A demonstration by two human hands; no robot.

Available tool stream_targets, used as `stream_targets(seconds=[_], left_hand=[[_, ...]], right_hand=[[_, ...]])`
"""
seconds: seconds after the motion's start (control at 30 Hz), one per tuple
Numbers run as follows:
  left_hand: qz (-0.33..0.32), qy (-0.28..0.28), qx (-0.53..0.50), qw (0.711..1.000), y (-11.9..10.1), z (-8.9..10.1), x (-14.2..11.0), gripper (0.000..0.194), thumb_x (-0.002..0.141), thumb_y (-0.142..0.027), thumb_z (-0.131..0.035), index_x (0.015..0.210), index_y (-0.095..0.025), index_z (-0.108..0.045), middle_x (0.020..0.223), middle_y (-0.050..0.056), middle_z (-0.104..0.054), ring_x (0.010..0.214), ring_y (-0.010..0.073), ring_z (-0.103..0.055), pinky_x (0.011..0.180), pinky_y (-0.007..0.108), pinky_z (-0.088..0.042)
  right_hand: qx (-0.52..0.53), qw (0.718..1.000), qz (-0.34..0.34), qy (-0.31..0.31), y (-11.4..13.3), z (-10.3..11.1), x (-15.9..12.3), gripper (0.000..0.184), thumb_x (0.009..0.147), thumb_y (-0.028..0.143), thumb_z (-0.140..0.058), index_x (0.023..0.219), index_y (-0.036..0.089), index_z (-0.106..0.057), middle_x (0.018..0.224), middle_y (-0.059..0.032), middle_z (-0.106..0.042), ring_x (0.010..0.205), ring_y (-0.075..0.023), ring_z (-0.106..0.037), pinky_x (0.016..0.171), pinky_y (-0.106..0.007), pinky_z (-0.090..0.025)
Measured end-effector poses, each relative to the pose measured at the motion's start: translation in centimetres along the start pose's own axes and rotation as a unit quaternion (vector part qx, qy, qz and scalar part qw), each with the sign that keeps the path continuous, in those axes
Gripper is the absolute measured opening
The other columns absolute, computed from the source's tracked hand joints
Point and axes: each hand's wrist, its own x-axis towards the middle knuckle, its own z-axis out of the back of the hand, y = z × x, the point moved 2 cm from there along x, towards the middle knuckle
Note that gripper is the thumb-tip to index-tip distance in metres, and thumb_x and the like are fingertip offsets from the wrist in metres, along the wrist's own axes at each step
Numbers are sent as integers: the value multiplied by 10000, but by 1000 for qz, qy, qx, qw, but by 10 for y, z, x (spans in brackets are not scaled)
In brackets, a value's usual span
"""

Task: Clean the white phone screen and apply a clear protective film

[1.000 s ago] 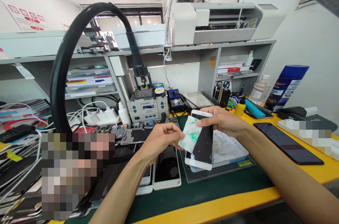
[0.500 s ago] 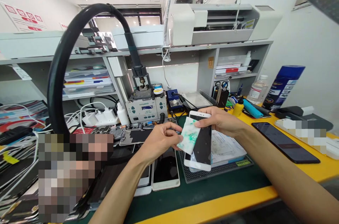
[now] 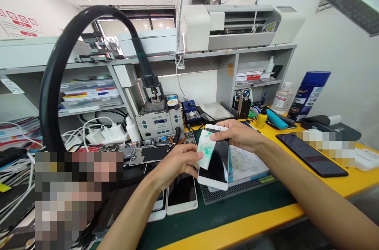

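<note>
A white-framed phone (image 3: 217, 163) with a dark screen is tilted in my right hand (image 3: 239, 135), which grips its upper right edge. Over the upper left of the screen lies a thin white sheet with green blotches (image 3: 206, 148); whether it is cloth, paper or film I cannot make out. My right thumb presses on the sheet's top corner. My left hand (image 3: 180, 163) pinches the sheet's left edge, thumb on top, its other fingers partly hidden beside and behind the phone. Below my left hand, another white-framed phone (image 3: 182, 194) lies on the green mat (image 3: 207, 222).
A papered stack (image 3: 248, 165) on a black mesh pad sits behind the held phone. A dark phone (image 3: 310, 154) lies on the yellow bench at right. At back stand a rework station (image 3: 160, 122), a thick black hose (image 3: 49, 84), bottles and a blue can (image 3: 309, 96).
The sheet now lies closer against the phone's screen. My left fingers have spread lower along the phone's left side. The whole view has shifted slightly.
</note>
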Motion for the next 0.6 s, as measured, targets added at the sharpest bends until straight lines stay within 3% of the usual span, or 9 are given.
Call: stream_targets(seconds=[0.07,0.2,0.27,0.43,0.6], left_hand=[[22,43,-75,996,4,-6,1,246,870,-311,-652,1017,-114,-669,965,143,-704,805,217,-676,729,366,-556],[67,125,-198,970,8,-18,1,364,927,-316,-525,1202,-98,-624,1138,216,-679,978,355,-675,774,543,-551],[81,152,-236,956,8,-22,1,412,937,-303,-480,1276,-92,-581,1212,234,-648,1048,394,-652,776,567,-548],[62,166,-293,939,4,-25,1,441,950,-278,-410,1334,-105,-539,1219,221,-645,1009,365,-668,700,504,-584],[70,135,-253,955,5,-28,2,383,954,-274,-444,1260,-99,-594,1142,211,-673,879,308,-698,594,432,-610]], right_hand=[[3,1000,4,8,0,0,0,316,678,285,-847,917,116,-726,854,-63,-731,729,-166,-665,653,-246,-498],[4,1000,3,24,1,2,0,297,687,271,-844,906,107,-731,831,-60,-731,721,-156,-672,662,-235,-513],[9,999,-2,40,1,4,0,283,695,258,-840,905,103,-730,833,-58,-729,719,-149,-675,660,-228,-521],[19,998,-9,60,4,10,-1,363,692,224,-836,1017,109,-719,916,-83,-741,775,-173,-698,684,-250,-547],[18,997,7,77,5,13,-2,524,667,159,-834,1167,139,-677,1011,-85,-733,858,-189,-697,757,-283,-560]])
